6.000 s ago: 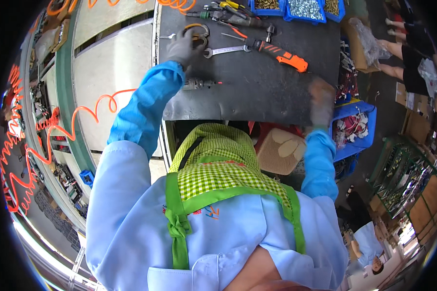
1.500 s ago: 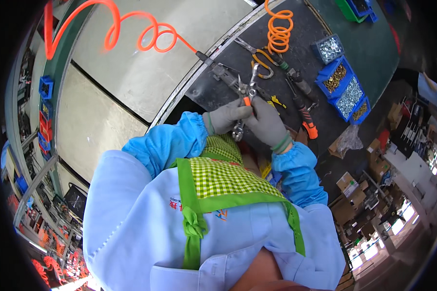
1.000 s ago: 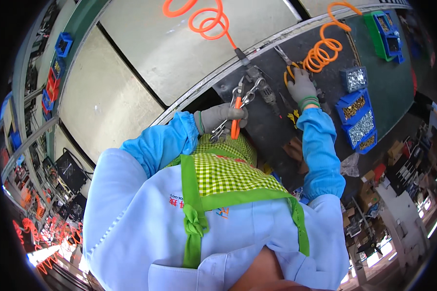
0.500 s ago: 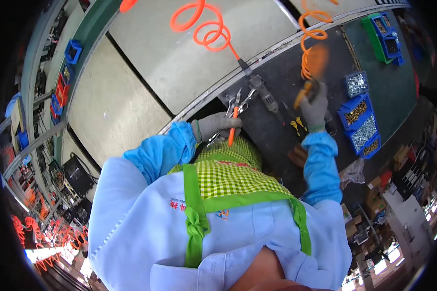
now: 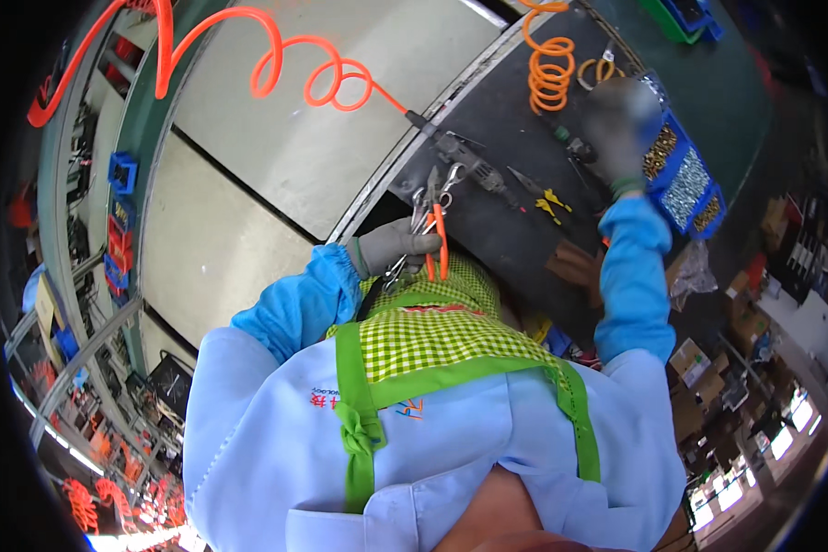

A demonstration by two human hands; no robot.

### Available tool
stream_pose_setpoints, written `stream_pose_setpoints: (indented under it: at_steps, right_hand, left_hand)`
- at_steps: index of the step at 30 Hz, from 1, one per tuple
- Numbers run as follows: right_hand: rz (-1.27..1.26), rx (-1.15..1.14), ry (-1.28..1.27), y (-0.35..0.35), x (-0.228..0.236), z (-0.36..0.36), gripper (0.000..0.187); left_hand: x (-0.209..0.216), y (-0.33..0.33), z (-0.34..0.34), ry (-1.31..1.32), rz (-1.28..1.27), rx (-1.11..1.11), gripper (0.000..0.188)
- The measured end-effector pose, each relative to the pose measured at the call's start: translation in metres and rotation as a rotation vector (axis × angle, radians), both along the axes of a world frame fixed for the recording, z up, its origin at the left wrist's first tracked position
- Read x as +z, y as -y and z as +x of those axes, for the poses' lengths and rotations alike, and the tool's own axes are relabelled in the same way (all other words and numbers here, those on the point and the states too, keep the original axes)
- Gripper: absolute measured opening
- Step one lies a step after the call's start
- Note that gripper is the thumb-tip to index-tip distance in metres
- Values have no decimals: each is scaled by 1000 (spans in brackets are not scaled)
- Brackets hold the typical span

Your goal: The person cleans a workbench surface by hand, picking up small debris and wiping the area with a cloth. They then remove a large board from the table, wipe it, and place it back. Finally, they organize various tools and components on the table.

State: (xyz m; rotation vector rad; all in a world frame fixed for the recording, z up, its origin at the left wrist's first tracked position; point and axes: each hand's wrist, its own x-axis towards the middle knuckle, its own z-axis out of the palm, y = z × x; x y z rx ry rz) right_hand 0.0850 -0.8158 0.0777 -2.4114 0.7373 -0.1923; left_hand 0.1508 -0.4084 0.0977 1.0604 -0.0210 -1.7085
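Note:
Gloved in grey, my left hand point(image 5: 394, 248) is closed round a bundle of hand tools near the apron. In the bundle are orange-handled pliers point(image 5: 440, 241) and several shiny wrenches point(image 5: 451, 179). My right hand point(image 5: 621, 124), also gloved, is over the dark mat beside the blue parts bins point(image 5: 685, 175). Motion blurs its fingers, so what they hold is unclear. Just beyond it lies a tool with yellow-orange loop handles point(image 5: 603, 72). A dark tool point(image 5: 575, 145) lies at the hand's left side. Farther left, a grey air tool point(image 5: 469, 161) rests on the mat.
Small yellow-handled pliers point(image 5: 552, 204) lie on the dark mat. An orange coiled hose point(image 5: 550, 74) stands at the back, and a red-orange one point(image 5: 322, 74) crosses the pale worktop. The bins hold brass and silver fasteners. A clear plastic bag point(image 5: 693, 276) hangs near the right edge.
My right hand has moved right and farther away, toward the bins; the yellow-orange thing it held is no longer seen in it. My left hand still grips the tools, and the pliers have turned.

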Motion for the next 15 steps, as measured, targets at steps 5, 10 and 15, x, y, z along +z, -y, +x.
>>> stream_pose_setpoints:
  at_steps: [5,10,15]
  right_hand:
    - [-268,303,-800,-97,-27,-107,72]
    - [-387,197,-735,-107,-55,-109,69]
    - [1011,-246,-345,-71,-52,-116,42]
  left_hand:
    - [10,-10,-1,7,49,65,21]
    - [12,-17,-32,21,-41,354,21]
    - [15,-41,-80,88,14,552,21]
